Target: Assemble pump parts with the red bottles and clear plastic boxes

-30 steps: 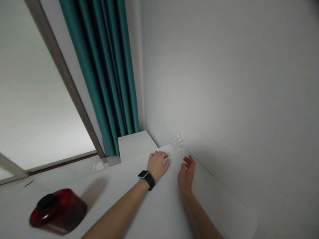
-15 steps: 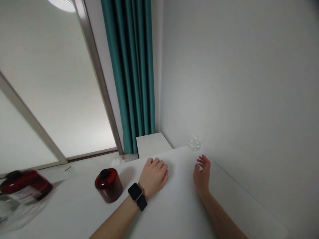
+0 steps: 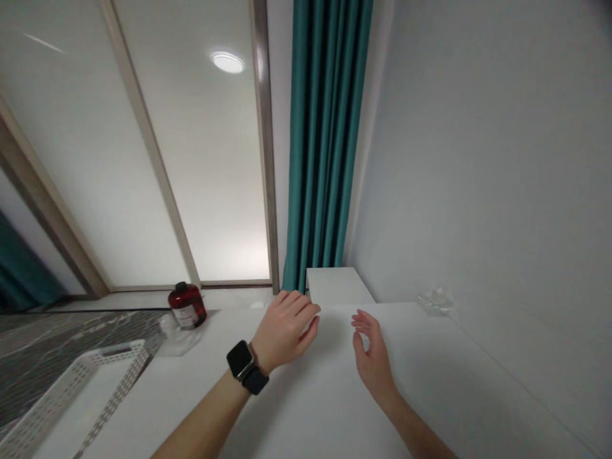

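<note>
My left hand (image 3: 287, 328), a black watch (image 3: 240, 360) at its wrist, hovers over the white tabletop (image 3: 329, 408). Its fingers bend loosely, the thumb stands apart, and nothing shows in it. To the right, my right hand (image 3: 373, 357) faces it with curved, parted fingers and thumb, holding nothing visible. A dark red bottle (image 3: 187, 311) with a black cap and pale label stands left of my left hand. Before it is a clear, glassy object (image 3: 178, 341) whose kind I cannot make out.
A white perforated basket (image 3: 115, 382) sits at the lower left. Near the wall, a clear faceted object (image 3: 436, 301) rests at the table's far right. A white cabinet (image 3: 339, 285) stands beyond the edge, before a green curtain (image 3: 329, 146) and frosted glass doors (image 3: 210, 191).
My view has swung left, bringing the basket in. My hands are closer together. The round red jar with a black lid, earlier beside my left wrist, no longer shows.
</note>
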The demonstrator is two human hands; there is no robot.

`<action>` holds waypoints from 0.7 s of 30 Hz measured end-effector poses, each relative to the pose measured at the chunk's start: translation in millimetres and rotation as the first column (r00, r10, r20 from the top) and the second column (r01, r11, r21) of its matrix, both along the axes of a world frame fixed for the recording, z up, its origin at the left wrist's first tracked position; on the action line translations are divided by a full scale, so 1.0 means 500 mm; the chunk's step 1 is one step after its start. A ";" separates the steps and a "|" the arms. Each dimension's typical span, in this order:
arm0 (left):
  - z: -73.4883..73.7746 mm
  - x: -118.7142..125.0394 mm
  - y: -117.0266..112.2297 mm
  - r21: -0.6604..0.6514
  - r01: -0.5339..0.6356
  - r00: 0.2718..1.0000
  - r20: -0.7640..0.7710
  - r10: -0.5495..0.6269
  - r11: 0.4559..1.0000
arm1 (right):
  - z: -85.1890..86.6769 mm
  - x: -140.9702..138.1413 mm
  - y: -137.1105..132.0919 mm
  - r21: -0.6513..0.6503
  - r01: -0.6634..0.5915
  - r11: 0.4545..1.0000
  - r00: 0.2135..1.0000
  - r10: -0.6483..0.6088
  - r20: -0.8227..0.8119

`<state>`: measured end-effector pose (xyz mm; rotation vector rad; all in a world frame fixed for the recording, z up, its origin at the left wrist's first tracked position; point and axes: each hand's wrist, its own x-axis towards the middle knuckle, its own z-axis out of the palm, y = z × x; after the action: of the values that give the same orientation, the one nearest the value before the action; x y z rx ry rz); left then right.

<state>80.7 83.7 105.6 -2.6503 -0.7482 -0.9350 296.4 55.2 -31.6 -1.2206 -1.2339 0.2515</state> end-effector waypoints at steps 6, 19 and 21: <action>-0.049 -0.163 -0.008 -0.085 -0.076 0.971 0.220 0.094 0.993 | 0.000 -0.160 0.033 -0.074 -0.311 0.947 0.950 0.313 0.008; -0.204 -0.290 -0.066 -0.233 -0.141 0.927 0.309 0.211 0.962 | -0.004 -0.260 0.129 -0.180 -0.406 0.896 0.914 0.396 -0.092; -0.210 -0.286 -0.066 -0.234 -0.142 0.941 0.270 0.205 0.962 | 0.000 -0.278 0.162 -0.167 -0.415 0.894 0.910 0.411 -0.056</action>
<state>-62.3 50.6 0.5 -2.5909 -1.1920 -1.2768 157.4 136.2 -31.6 -1.0878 -1.4727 0.6977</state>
